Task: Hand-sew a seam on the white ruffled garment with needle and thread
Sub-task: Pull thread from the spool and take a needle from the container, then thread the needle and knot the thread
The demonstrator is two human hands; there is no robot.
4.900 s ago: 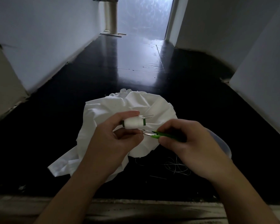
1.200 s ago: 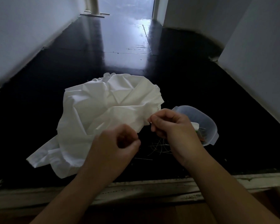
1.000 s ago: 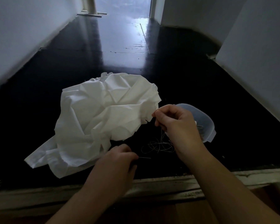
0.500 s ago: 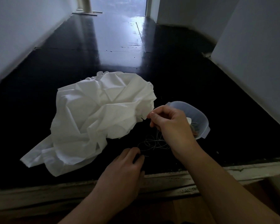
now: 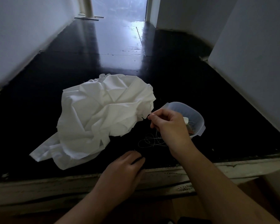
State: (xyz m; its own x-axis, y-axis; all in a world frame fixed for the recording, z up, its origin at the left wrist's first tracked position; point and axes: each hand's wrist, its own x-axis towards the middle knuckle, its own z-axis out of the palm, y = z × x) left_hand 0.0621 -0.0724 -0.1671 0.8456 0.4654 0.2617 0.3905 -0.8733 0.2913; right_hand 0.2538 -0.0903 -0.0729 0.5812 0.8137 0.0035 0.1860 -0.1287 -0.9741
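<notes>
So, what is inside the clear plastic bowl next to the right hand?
Inside the clear plastic bowl a white thread spool shows, with something reddish below it. The right hand covers the remainder.

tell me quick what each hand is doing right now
Left hand: fingers curled down on the dark floor; whether they pinch anything cannot be told.
Right hand: pinching the thread beside the white garment.
</notes>
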